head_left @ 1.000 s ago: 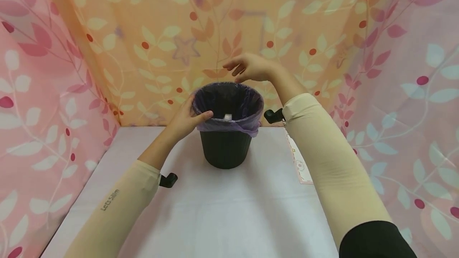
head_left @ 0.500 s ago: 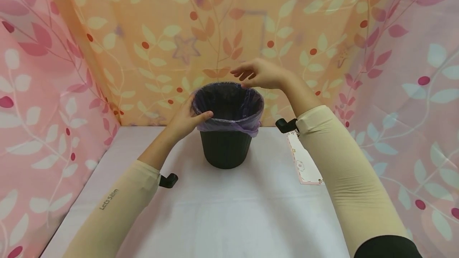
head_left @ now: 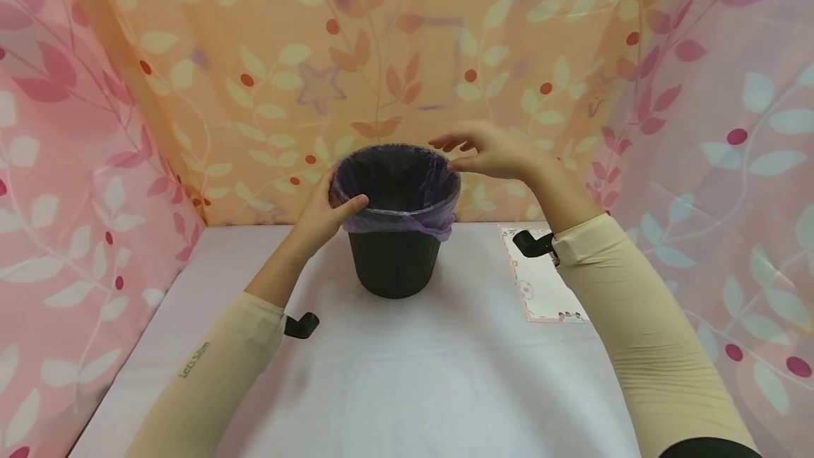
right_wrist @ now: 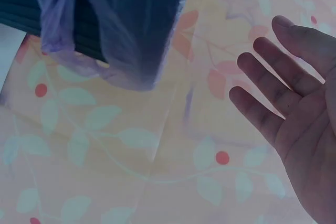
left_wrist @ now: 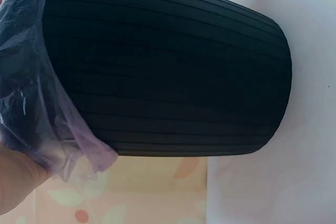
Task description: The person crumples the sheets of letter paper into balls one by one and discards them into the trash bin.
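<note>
A dark ribbed trash can (head_left: 394,263) stands upright on the table in the head view. A purple plastic liner bag (head_left: 422,221) lines it and folds over the rim. My left hand (head_left: 324,210) grips the can's left side at the rim, thumb on the front edge, other fingers mostly hidden behind; part of it (left_wrist: 18,177) also shows in the left wrist view. My right hand (head_left: 486,152) hovers by the can's right rim with nothing in it. Its fingers (right_wrist: 262,106) are spread and relaxed, apart from the bag in the right wrist view.
A white sheet of paper (head_left: 543,281) with a decorated border lies on the white-covered table (head_left: 407,373), right of the can. Floral cloth (head_left: 254,34) hangs behind and at both sides. Black wrist cameras (head_left: 302,326) sit on both forearms.
My right hand has moved right and down from above the can's back rim to its right side. A small white thing seen inside the can a second ago is out of sight now.
</note>
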`<state>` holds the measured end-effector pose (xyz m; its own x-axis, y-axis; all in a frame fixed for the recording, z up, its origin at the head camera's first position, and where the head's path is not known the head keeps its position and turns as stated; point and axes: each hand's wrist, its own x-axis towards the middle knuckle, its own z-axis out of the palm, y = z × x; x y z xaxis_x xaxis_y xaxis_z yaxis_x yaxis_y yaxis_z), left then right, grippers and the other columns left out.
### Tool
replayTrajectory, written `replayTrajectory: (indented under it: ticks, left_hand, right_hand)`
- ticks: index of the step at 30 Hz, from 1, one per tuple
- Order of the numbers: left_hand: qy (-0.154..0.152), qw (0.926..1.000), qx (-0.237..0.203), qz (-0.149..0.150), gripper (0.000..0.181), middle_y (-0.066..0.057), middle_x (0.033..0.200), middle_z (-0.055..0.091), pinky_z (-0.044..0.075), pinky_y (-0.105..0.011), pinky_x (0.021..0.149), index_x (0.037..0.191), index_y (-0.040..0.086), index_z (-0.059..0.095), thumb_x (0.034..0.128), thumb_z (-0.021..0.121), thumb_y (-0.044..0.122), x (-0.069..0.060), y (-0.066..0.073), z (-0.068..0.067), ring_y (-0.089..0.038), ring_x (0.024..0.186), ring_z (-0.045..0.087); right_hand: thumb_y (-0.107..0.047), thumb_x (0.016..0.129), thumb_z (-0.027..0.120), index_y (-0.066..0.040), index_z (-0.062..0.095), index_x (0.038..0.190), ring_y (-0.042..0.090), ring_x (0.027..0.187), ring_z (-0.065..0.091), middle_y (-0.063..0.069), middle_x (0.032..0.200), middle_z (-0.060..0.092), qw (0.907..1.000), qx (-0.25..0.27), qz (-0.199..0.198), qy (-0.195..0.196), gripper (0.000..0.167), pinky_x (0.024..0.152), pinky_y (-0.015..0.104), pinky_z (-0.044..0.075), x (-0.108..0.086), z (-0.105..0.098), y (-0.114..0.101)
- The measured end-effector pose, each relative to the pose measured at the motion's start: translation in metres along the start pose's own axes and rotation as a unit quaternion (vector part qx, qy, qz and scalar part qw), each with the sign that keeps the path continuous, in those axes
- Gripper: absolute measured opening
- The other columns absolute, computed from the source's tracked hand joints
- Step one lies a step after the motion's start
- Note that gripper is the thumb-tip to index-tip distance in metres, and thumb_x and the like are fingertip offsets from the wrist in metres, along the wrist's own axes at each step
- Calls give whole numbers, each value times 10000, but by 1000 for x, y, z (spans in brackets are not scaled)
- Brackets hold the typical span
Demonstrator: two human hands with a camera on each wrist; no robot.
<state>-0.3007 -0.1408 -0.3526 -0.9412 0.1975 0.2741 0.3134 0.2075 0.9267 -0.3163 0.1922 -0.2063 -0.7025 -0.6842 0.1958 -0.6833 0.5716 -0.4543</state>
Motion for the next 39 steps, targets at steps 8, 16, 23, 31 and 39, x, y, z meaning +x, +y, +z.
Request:
replayTrajectory:
  ticks: [8,16,23,31,39]
  left_hand:
    - [316,9989,-333,-121,1042,-177,1690,167,250,-424,1256,1640,55,75,926,776,347,-16,18,3,-297,1553,227]
    - [563,9973,-409,234,1032,-125,1697,167,265,-411,1247,1655,159,99,907,792,314,-19,-5,4,-286,1562,214]
    - [993,9895,688,797,971,-60,1670,245,278,-509,1240,1631,196,256,873,803,458,-27,-13,3,-314,1537,255]
    - [1402,9630,1406,1820,853,-12,1605,411,287,-632,1194,1559,224,436,839,846,427,-53,4,9,-228,1501,323]
    - [972,9426,1165,2974,741,-16,1521,529,328,-437,1224,1490,145,534,830,872,165,-69,36,36,-210,1445,444]
  right_hand:
    - [-106,945,746,-180,629,1410,218,1292,584,25,1352,668,9995,-287,-20,158,485,1098,501,462,-22,5,11]
    - [-73,939,741,-98,615,1414,298,1301,577,84,1420,627,9989,-416,30,221,492,1126,528,431,-46,12,28]
    - [-52,924,755,-82,626,1396,321,1267,587,104,1374,651,9979,-490,-74,422,490,1095,558,449,-66,14,41]
    - [-102,957,731,-119,599,1428,353,1291,541,74,1447,598,9972,-391,411,489,490,1086,605,426,-90,15,54]
    - [-123,962,732,-127,606,1419,333,1345,532,80,1444,607,9950,-384,498,775,475,1110,578,425,-110,18,73]
